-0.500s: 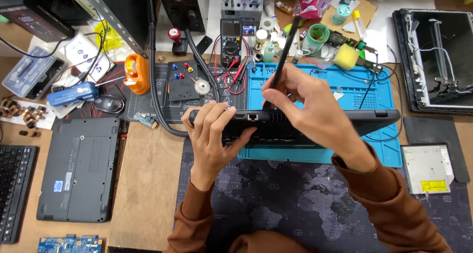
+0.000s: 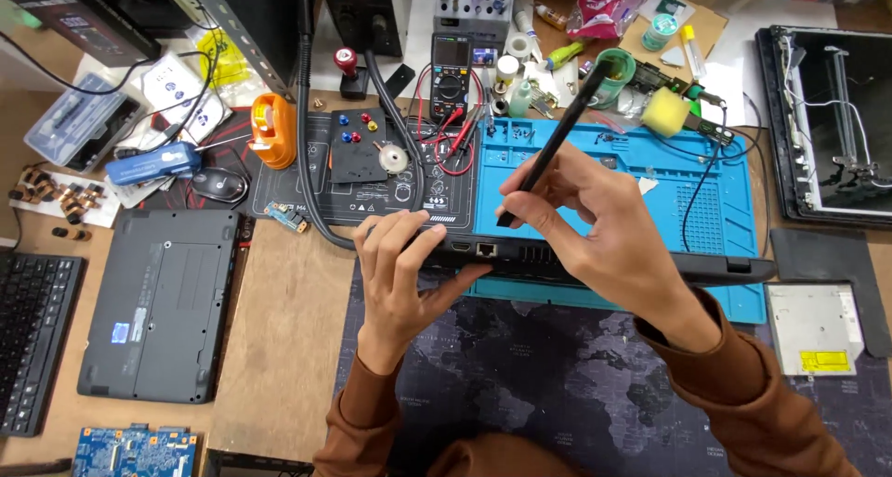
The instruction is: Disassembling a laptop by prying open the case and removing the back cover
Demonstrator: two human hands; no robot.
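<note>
Bracing laptop edge with left hand clamped on it, right hand pinching black tool pen-style, keeping tip steady just beside ports.

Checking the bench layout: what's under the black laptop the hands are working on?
The black laptop rests on the blue silicone work mat, its near edge over the dark map-print desk mat. Anything directly beneath it is hidden.

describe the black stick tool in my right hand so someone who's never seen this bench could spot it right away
Start at the blue silicone work mat in the middle of the bench. Over its left part, the right hand holds a slim black rod slanting up toward a green tub. Unlike nearby probes, it has no cable.
</note>
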